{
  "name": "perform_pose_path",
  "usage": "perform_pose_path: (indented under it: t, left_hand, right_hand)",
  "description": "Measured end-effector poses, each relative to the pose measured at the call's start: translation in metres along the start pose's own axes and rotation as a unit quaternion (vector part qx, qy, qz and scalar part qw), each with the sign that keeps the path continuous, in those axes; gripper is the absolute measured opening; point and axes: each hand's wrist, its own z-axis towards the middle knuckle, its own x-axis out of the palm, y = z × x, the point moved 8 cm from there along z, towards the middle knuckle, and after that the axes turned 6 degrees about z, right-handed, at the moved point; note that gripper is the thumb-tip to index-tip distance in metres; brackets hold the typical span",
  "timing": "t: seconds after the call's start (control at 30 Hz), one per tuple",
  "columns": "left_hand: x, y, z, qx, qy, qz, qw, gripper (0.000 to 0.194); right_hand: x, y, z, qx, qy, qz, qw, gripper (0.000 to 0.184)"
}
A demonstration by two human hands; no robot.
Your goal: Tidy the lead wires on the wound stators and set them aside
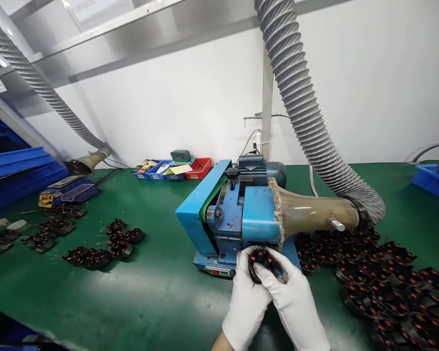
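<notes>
My left hand [244,300] and my right hand [295,288] both wear white gloves and meet in front of the blue bench machine [261,214]. Between them they grip a motor stator [260,257], a dark ring with copper windings, held close to the machine's front lower edge. My right thumb presses over the ring's inner side, while the left fingers wrap its left side. Gloves cover part of the stator. On the machine's right, a tan funnel [310,210] joins a grey corrugated hose [296,97].
Many stators [398,273] crowd the green table [149,302] at right; smaller groups of stators [89,257] lie left. Behind stand small bins, including a red bin [201,168]. Blue trays [22,165] are stacked far left. Another hose [51,92] hangs there. A blue tray [433,183] sits right.
</notes>
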Motion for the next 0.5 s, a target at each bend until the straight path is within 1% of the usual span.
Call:
perform_pose_path:
  t: [0.1,0.17,0.27,0.37,0.43,0.5]
  left_hand:
    - [-0.001,-0.004,-0.003,-0.006,0.011,0.003,1.0,0.036]
    - [-0.005,-0.005,-0.011,-0.018,0.014,0.005,1.0,0.037]
    - [-0.015,-0.001,-0.032,-0.046,0.011,0.01,0.999,0.038]
    - [-0.028,0.008,-0.052,-0.067,-0.006,0.024,0.997,0.042]
    - [-0.036,0.011,-0.059,-0.045,-0.017,0.055,0.997,0.047]
    - [-0.044,0.013,-0.063,-0.016,-0.015,0.081,0.997,0.047]
  right_hand:
    - [-0.002,-0.001,-0.003,-0.001,-0.003,-0.01,1.0,0.04]
    - [-0.006,-0.007,-0.01,0.009,-0.008,-0.028,1.0,0.042]
    - [-0.011,-0.025,-0.032,0.031,-0.006,-0.054,0.998,0.049]
    - [-0.013,-0.039,-0.057,0.023,-0.004,-0.014,1.0,0.054]
    - [-0.011,-0.041,-0.069,0.005,0.008,-0.015,1.0,0.053]
    - [-0.011,-0.037,-0.075,-0.023,0.029,-0.065,0.997,0.053]
